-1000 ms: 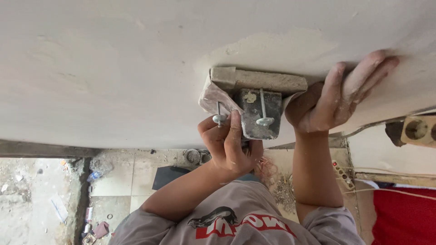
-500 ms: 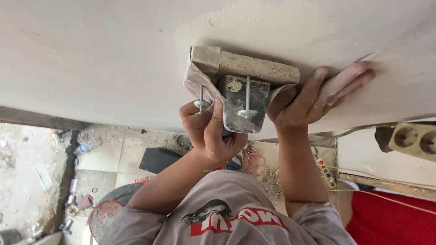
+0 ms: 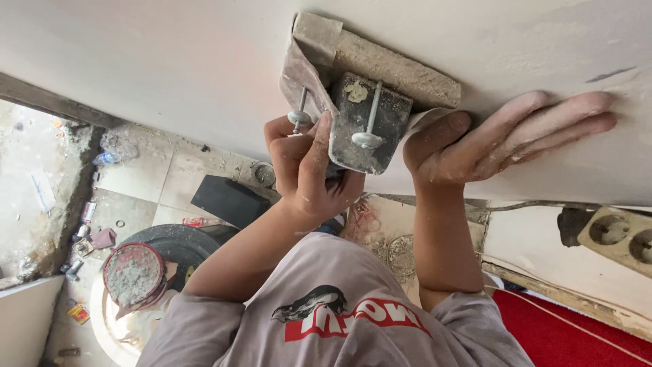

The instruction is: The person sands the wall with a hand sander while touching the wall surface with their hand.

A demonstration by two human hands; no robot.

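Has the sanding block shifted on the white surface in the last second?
Yes. Against the power strip at right, the sanding block in the left hand has slid up-frame, away from the body.

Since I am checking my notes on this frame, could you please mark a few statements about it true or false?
1. The left hand grips the sanding block. True.
2. The right hand is clenched in a fist. False: it lies flat, fingers stretched out, on the white surface.
3. The sanding block lies on the floor. False: it is against the white surface.
4. A socket strip shows at the right edge. True.
5. The carpet is blue. False: it is red.
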